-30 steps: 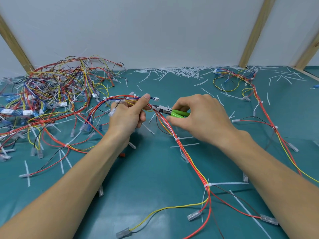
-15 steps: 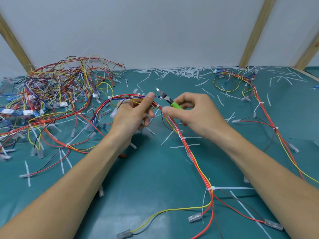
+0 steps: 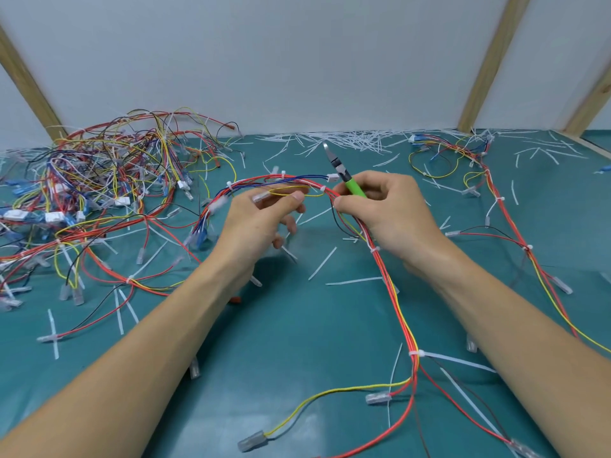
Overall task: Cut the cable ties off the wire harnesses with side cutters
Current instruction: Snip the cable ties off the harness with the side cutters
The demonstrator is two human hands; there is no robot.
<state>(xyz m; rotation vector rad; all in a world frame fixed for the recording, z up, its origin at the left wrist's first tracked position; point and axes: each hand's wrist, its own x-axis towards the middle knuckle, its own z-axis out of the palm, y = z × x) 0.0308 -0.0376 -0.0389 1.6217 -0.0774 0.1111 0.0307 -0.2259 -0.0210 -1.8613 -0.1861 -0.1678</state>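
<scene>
On the teal-matted counter, seen from the head view, we work one wire harness of red, yellow and blue leads that arcs between both hands and then trails toward us.

Left hand: the thumb and fingers are curled around the raised arc of the harness, so this grip is grasping the bundle, though motion blur hides the exact finger contact.

Right hand: the grip is clenched on the green-handled side cutters, with the thumb also pressing the bundle. The steel tips point up and away from the wires, and we cannot tell whether the jaws stand apart.

Remaining work: white nylon cable ties still bind this harness, one just below the right hand and one nearer us with a long tail. A tangled heap of multicoloured harnesses lies at far left, and cut white tie offcuts litter the rear of the counter.

Recommended procedure for the current step, as we judge it:
- Bring the tips down to the nearest tie.
- Keep the bundle taut with the left hand.
- Slide only one blade under the strap, beside the locking head.
- Confirm that no insulation sits between the blades before squeezing.

A nicked lead is the main risk.
</scene>
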